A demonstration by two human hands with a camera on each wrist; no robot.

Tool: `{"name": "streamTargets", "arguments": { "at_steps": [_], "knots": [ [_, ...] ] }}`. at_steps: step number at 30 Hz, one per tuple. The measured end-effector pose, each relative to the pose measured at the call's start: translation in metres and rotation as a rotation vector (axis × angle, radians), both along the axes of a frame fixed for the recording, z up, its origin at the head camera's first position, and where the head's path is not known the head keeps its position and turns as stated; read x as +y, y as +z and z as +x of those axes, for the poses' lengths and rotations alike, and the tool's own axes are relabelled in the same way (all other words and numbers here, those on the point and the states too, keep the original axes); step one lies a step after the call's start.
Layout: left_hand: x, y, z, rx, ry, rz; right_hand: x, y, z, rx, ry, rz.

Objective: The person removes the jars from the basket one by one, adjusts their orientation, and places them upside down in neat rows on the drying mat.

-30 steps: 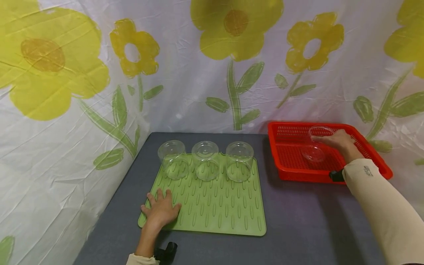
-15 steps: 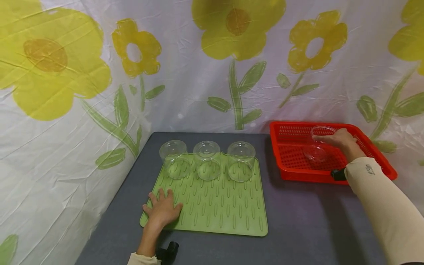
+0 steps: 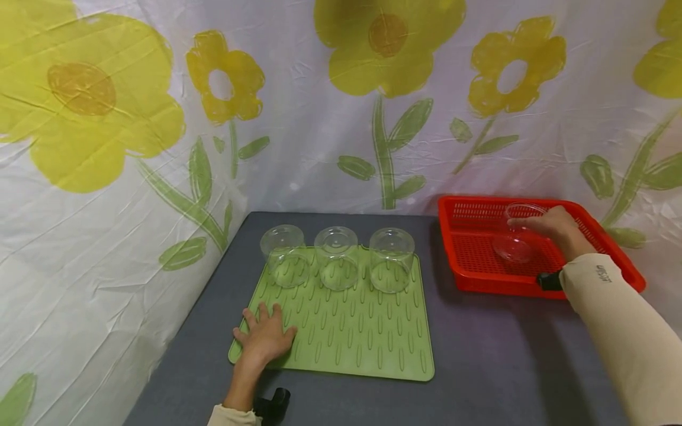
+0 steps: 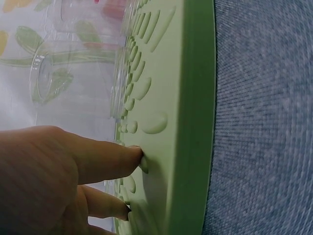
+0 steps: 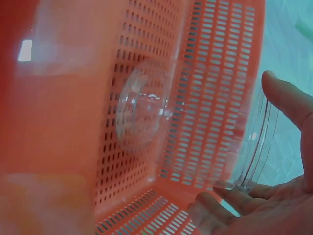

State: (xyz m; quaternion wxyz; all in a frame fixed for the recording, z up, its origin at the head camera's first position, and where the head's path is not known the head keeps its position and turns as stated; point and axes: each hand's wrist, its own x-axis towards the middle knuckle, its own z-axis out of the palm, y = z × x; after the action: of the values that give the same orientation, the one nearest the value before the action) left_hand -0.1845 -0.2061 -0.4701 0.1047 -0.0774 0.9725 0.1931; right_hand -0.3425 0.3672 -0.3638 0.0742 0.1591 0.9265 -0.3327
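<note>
My right hand (image 3: pixel 556 228) reaches into a red plastic basket (image 3: pixel 453 263) at the back right. It grips a clear plastic jar (image 5: pixel 142 107) near the rim, thumb on one side and fingers on the other. That jar's rim faces up and its round base is down in the basket. With fingers spread, my left hand (image 3: pixel 266 337) rests on the front left corner of a green ridged mat (image 3: pixel 367 355). Along the mat's back edge three clear jars stand upside down in a row: a left jar (image 3: pixel 288 257), a middle jar (image 3: pixel 337 260) and a right jar (image 3: pixel 391 260).
A dark grey cloth-covered table (image 3: pixel 479 355) lies beneath everything. Behind and to the left hangs a white flower-print curtain (image 3: pixel 298 148). Perforated basket walls (image 5: pixel 210 98) surround the held jar. A strip of bare table separates the mat from the basket.
The head view has turned slightly, so the scene sits a little farther right. Both hands keep their places, the right still gripping the jar in the basket, the left on the mat.
</note>
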Motion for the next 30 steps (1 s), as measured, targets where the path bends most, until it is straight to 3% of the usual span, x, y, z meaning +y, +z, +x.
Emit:
{"name": "streamTargets", "arguments": {
  "at_steps": [6, 18, 25, 30],
  "knots": [
    [0.000, 0.000, 0.001, -0.003, -0.002, 0.003, 0.000, 0.004, 0.001, 0.074, 0.001, 0.014],
    [-0.002, -0.005, 0.002, 0.009, -0.009, 0.011, -0.013, 0.008, 0.013, 0.212, 0.044, -0.089],
    [-0.004, -0.006, 0.001, 0.027, -0.019, -0.007, -0.020, 0.025, 0.026, 0.257, 0.137, -0.165],
    [-0.005, -0.006, 0.002, 0.053, -0.023, 0.012, -0.024, 0.039, 0.038, 0.243, 0.158, -0.127]
  ]
}}
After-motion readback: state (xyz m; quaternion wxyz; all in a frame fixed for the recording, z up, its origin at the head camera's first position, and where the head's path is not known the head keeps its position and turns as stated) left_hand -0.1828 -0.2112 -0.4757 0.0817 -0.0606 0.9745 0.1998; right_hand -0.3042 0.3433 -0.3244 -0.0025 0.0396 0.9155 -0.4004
